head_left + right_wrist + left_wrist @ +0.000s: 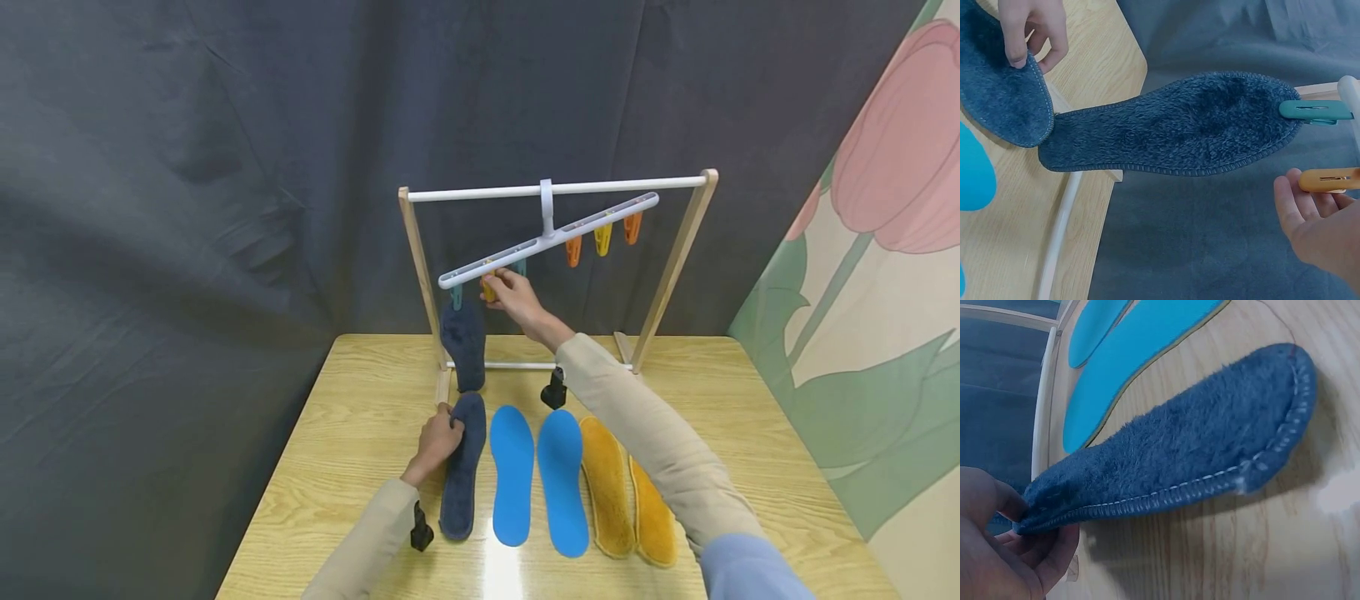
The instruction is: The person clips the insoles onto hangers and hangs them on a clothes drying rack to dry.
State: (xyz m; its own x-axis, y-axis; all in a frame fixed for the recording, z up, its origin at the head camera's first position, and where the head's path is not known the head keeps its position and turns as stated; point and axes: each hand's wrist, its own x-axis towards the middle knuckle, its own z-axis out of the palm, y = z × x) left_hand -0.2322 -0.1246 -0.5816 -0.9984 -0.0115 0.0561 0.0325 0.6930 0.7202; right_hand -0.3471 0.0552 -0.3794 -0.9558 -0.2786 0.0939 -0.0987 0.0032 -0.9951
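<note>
One fuzzy dark blue insole (465,346) hangs from a teal clip (1316,110) at the low left end of a tilted pale clip hanger (600,218). My left hand (440,437) pinches the upper end of a second dark blue insole (1191,431), thumb on the pile and fingers beneath. In the left wrist view, a shadow lies below its raised edge. Up at the hanger, my right hand (517,302) holds a yellow clip (1329,180) between thumb and fingers. This clip is beside the teal one, with nothing in its mouth.
Two bright blue insoles (512,475) and two mustard yellow insoles (609,492) lie to the right on the wooden table (315,467). The hanger hooks over the white bar (480,193) of a wooden rack. More clips, orange (573,252), yellow and teal, hang along it.
</note>
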